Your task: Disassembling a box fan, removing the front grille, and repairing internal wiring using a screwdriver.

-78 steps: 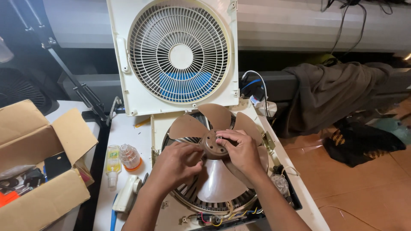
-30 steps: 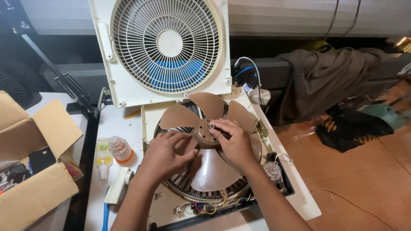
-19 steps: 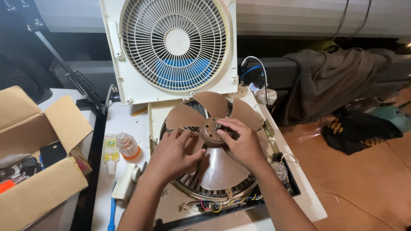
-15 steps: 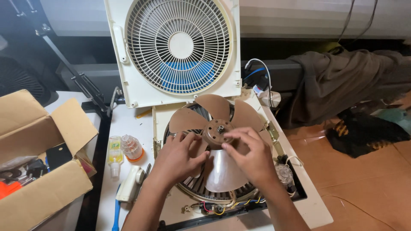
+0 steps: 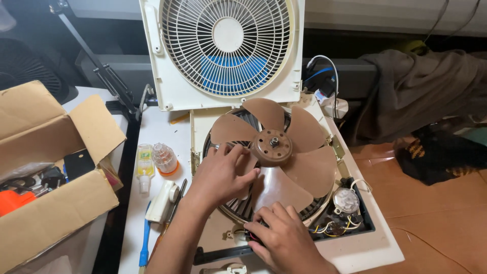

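Brown fan blade (image 5: 276, 147) lies flat in the opened fan housing (image 5: 355, 243) on the bench (image 5: 167, 127), hub upward. Left hand (image 5: 220, 175) is spread on a blade; right hand (image 5: 284, 238) is pressed at the near wiring, its grip unclear. A grille cover (image 5: 225, 48) stands behind; a cardboard box (image 5: 56, 152) sits left.

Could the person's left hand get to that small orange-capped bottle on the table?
Probably yes. The left hand rests on the fan blade, and the bottle stands just beside it on the white table, with nothing between.

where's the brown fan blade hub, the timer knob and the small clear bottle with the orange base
brown fan blade hub (image 5: 272, 147), head view, on the round centre cap.
timer knob (image 5: 346, 200), head view, on its pale round face.
small clear bottle (image 5: 164, 158), head view, on its clear faceted body.
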